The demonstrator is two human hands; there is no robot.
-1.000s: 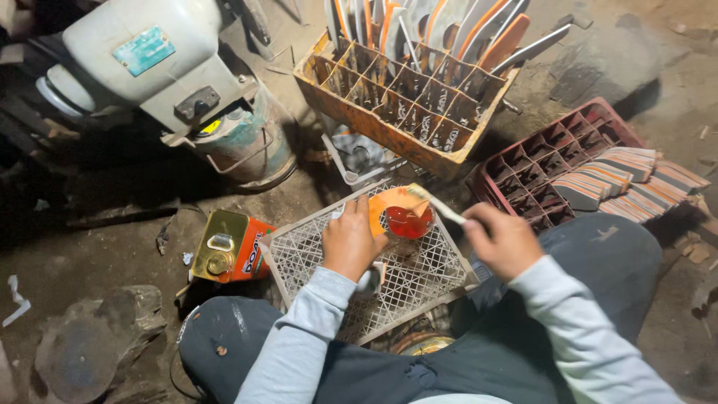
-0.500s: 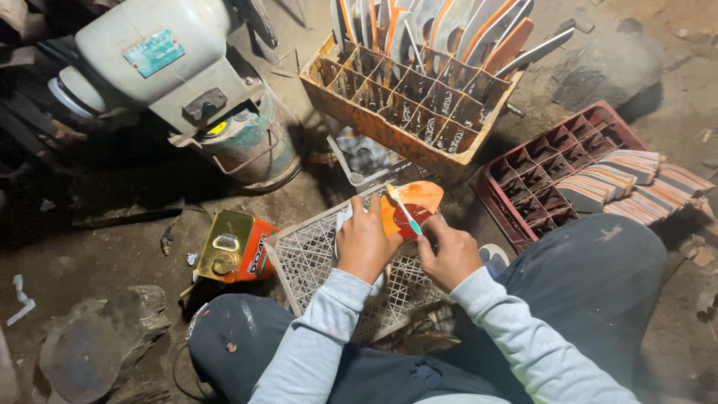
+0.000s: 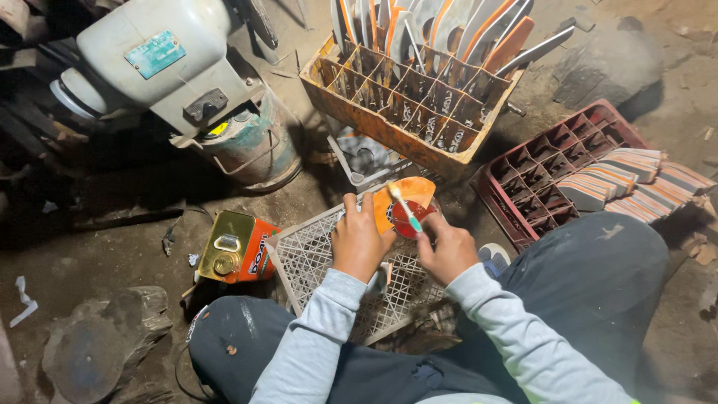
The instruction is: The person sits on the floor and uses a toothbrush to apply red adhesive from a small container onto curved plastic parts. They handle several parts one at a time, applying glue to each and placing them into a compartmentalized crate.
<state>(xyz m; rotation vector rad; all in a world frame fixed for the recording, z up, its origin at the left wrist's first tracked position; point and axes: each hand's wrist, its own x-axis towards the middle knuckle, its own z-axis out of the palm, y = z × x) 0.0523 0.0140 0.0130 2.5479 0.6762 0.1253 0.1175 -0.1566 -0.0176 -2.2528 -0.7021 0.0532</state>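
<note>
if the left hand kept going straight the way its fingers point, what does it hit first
The left hand points up and away over the white mesh crate, its fingers already on the orange piece. Past that, the first thing is probably the small grey tray, then the orange divided crate; depth is hard to judge.

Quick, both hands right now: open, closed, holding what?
Left hand: closed on the orange blade piece, over the white crate.
Right hand: closed on a small brush.
</note>
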